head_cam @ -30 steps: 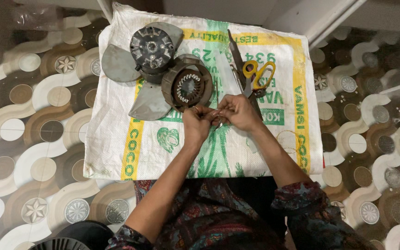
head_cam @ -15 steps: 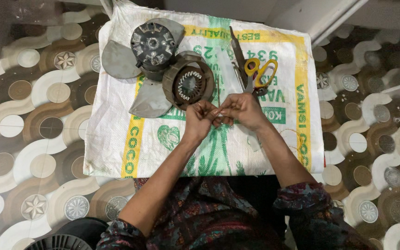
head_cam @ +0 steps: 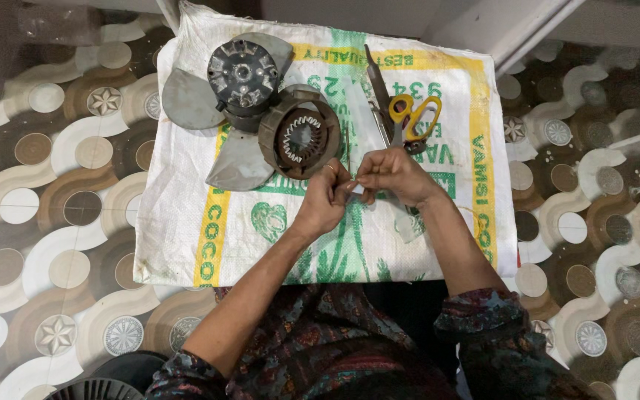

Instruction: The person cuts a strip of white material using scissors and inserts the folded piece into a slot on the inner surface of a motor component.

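Floor [head_cam: 53,244]: tiles patterned with brown, cream and grey circles and stars. Pale wall base [head_cam: 498,22] at top.

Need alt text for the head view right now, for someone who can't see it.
Both hands, left hand and right hand, meet fingertip to fingertip over a printed woven sack on a patterned tile floor, pinching something too small to identify. Beyond them lie a motor stator, a grey fan blade assembly and yellow-handled scissors.
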